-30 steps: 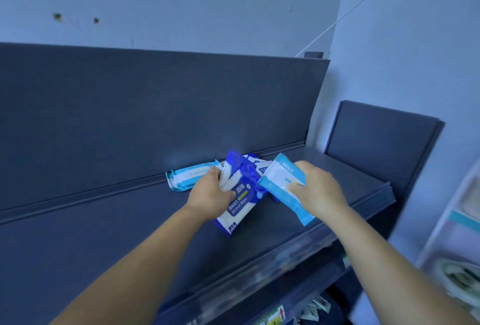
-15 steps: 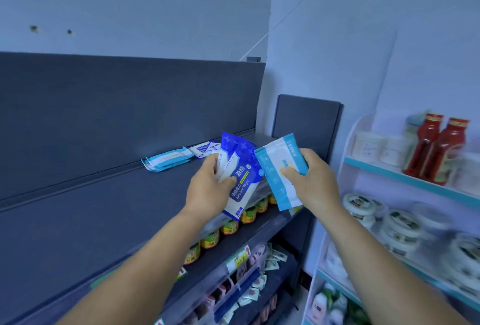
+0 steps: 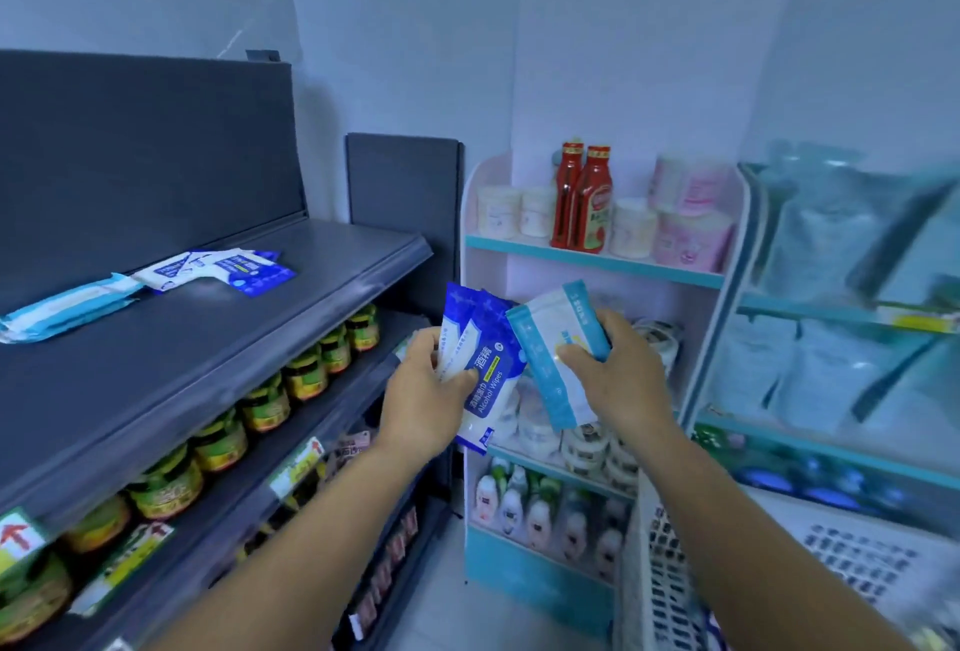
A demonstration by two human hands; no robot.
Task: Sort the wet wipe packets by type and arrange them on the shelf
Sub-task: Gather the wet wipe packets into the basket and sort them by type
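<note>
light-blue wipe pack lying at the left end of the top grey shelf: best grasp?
Pinch the light-blue pack across its narrow width near the middle, coming from above and the shelf's open front. It lies flat and long, near edge exposed, right end meeting the white packets.

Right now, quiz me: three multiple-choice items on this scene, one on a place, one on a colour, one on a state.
1. Where do the loose wipe packets lie?
A. top grey shelf
B. floor
C. white basket

2. What colour trims the packet in the right hand?
A. red
B. light blue
C. green

3. What is the left hand doing?
A. hanging idle
B. pressing the shelf
C. gripping alcohol wipes packets

Answers: 1 A, they rest on the grey shelf's top. 2 B, the light blue packet shows pale blue edges. 3 C, thumb and fingers clamp the dark blue packets.
</note>
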